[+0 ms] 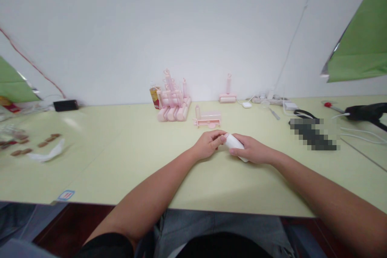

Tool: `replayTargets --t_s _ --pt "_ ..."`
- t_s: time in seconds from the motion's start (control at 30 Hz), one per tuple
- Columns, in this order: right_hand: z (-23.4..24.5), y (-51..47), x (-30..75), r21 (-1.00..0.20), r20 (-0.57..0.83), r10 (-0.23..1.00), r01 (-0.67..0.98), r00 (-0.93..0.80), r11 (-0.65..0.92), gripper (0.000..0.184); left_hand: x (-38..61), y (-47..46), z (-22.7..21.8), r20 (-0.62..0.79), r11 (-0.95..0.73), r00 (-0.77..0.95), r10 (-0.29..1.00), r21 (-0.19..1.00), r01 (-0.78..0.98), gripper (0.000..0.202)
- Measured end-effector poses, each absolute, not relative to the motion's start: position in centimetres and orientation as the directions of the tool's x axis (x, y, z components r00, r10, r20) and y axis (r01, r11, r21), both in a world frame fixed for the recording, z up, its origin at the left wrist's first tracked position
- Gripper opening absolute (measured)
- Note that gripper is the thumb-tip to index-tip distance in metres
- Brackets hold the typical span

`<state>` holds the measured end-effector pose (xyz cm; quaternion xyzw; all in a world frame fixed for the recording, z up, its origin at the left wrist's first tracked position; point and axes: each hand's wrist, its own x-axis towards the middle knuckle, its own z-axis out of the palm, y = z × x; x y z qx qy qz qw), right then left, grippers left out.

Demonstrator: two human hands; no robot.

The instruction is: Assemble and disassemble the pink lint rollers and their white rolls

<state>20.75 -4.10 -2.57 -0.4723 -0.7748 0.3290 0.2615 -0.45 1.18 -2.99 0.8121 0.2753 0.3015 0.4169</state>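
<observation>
My two forearms come in from the lower corners and converge over the pale yellow-green table [136, 169], elbows wide, wrists low near its surface; my right hand [253, 149] wraps the white roll [234, 143], thumb along the near side and the fingers going round behind, clamped on its body; my left hand [210, 144] curls inward, thumb and fingertips together on the roll's far-left end; the roll lies slantwise between my hands, its upper end to the left, its lower end showing beneath my right thumb; it is a smooth, matte cylinder; just beyond my hands sits a pink holder [208, 122] of thin plastic, a shallow open frame with a clear cover raised behind it; farther back, left of it, stand clustered pink rollers [174, 113], rounded and glossy, with slender upright handles; another pink roller [227, 98] stands alone against the plain white wall [193, 28].
</observation>
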Motion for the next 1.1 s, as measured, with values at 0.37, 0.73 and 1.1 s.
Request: replayTargets --t_s 0.37,0.73,1.1 --pt "-2.6 -4.2 20.7 -0.758 0.090 0.911 0.566 -0.402 0.325 0.039 -0.3 1.3 -3.3 0.266 -0.453 0.643 0.719 0.880 0.142 0.050" --pt "-2.6 -4.2 20.7 -0.764 0.097 0.903 0.550 -0.419 0.337 0.041 -0.5 0.8 -2.3 0.294 -0.563 0.668 0.683 0.795 0.227 0.043" --pt "-2.7 -4.1 20.6 -0.740 0.117 0.905 0.572 -0.409 0.355 0.040 -0.4 1.1 -2.7 0.300 -0.545 0.675 0.674 0.819 0.180 0.041"
